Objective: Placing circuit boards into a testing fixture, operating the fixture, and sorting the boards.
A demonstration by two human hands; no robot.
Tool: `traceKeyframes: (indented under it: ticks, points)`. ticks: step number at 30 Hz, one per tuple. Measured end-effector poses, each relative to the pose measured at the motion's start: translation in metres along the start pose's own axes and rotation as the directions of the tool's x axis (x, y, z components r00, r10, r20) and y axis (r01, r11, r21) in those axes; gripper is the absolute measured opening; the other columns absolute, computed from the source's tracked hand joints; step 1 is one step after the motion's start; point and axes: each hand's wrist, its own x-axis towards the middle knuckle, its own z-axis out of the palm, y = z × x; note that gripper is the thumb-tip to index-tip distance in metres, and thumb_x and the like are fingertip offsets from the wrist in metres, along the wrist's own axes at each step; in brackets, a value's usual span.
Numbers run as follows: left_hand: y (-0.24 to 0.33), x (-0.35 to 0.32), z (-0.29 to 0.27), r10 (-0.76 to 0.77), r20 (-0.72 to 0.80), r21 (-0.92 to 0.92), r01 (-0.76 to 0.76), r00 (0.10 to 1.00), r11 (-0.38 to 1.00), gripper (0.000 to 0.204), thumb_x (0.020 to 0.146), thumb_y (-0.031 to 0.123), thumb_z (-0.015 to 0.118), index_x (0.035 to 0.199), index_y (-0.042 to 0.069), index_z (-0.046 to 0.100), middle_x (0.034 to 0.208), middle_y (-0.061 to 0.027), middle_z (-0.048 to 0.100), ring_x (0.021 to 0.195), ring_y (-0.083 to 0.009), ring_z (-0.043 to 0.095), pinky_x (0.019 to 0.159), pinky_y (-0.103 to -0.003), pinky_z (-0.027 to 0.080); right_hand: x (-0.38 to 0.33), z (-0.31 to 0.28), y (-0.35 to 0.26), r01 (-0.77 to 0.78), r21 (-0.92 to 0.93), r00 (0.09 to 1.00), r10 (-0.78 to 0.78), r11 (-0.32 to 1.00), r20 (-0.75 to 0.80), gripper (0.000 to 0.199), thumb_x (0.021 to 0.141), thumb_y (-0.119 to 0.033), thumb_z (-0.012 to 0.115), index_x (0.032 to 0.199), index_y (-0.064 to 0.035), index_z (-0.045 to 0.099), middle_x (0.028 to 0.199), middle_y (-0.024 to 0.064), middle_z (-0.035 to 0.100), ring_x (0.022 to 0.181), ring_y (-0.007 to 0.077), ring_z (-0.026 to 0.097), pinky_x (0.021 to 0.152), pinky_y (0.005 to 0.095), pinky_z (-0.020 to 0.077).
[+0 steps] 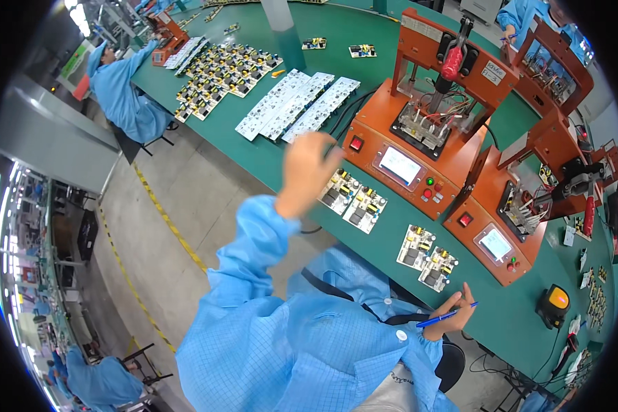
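"Head view matches what I see standing here: two circuit boards point(365, 209) lie flat just in front of the orange press point(422, 134). What are the hands doing?"

"The left hand point(307, 172) is by the press's front left corner, near those boards. It's blurred; the fingers look bent and loosely parted, and I can't tell whether they touch or hold anything. The right hand point(453, 314), well apart to the press's front right, grasps a blue pen point(436, 319) between partly stretched fingers."

"How would a board handle?"

"Light and stiff, I'd guess, yet fragile: raised parts crowd the top, and pressing them could bend something. I'd grip opposite bare edges and keep it level."

"And the pen?"

"Light, rigid, perhaps slippery. Mid-barrel is the place to hold it, tip kept off the boards."
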Motion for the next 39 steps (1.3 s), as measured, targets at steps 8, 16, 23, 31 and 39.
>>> traceKeyframes:
  ticks: [8,16,23,31,39]
  points:
    - [-0.081,0.009,0.011,-0.096,0.203,0.490,-0.016,0.974,0.872,0.039,0.078,0.026,0.072,0.098,-0.006,0.062,0.102,-0.0199,0.054,0.097,-0.0345,0.050,0.080,-0.039,0.048,0.001,0.001,-0.002,-0.100,-0.028,0.994,0.102,0.995,0.043,0.030,0.091,-0.001,0.056,0.064,0.0037,0.042,0.098,0.0278,0.066,0.082,0.0313,0.065,0.071,0.0382,0.0515]
    - [-0.079,0.008,0.007,-0.123,0.288,0.376,0.006,0.950,0.927,0.035,0.080,0.020,0.071,0.104,-0.002,0.058,0.097,-0.0187,0.056,0.090,-0.0354,0.054,0.079,-0.040,0.048,0.002,0.002,-0.011,-0.095,-0.036,0.995,0.096,0.995,0.028,0.028,0.088,0.003,0.056,0.064,0.0032,0.042,0.096,0.0266,0.066,0.078,0.0290,0.065,0.068,0.0362,0.0517]
    - [-0.088,0.025,0.013,-0.187,0.314,0.216,0.121,0.931,0.969,0.042,0.080,0.022,0.071,0.108,0.001,0.048,0.096,-0.0211,0.059,0.081,-0.0405,0.057,0.071,-0.046,0.047,0.004,0.005,-0.008,-0.067,-0.055,0.996,0.070,0.996,0.049,0.027,0.086,0.004,0.057,0.064,0.0025,0.041,0.099,0.0244,0.067,0.073,0.0314,0.063,0.065,0.0366,0.0512]
    - [-0.112,0.156,0.054,-0.242,0.482,-0.092,0.324,0.842,0.942,0.055,0.081,0.042,0.072,0.109,-0.002,0.055,0.086,-0.0138,0.066,0.078,-0.0236,0.064,0.069,-0.035,0.050,-0.003,0.001,-0.001,-0.119,-0.132,0.985,0.133,0.984,0.108,0.023,0.081,0.009,0.056,0.065,0.0007,0.042,0.092,0.0187,0.067,0.066,0.0314,0.057,0.055,0.0378,0.0427]
    - [-0.110,0.318,0.333,0.107,0.442,-0.043,-0.098,0.891,0.994,0.064,0.071,0.048,0.075,0.106,-0.003,0.058,0.095,-0.0219,0.066,0.084,-0.0357,0.066,0.074,-0.046,0.052,0.005,-0.004,-0.008,0.052,-0.206,0.994,-0.032,0.977,0.101,0.024,0.078,0.008,0.053,0.061,-0.0027,0.041,0.084,0.0164,0.067,0.068,0.0328,0.063,0.059,0.0394,0.0477]
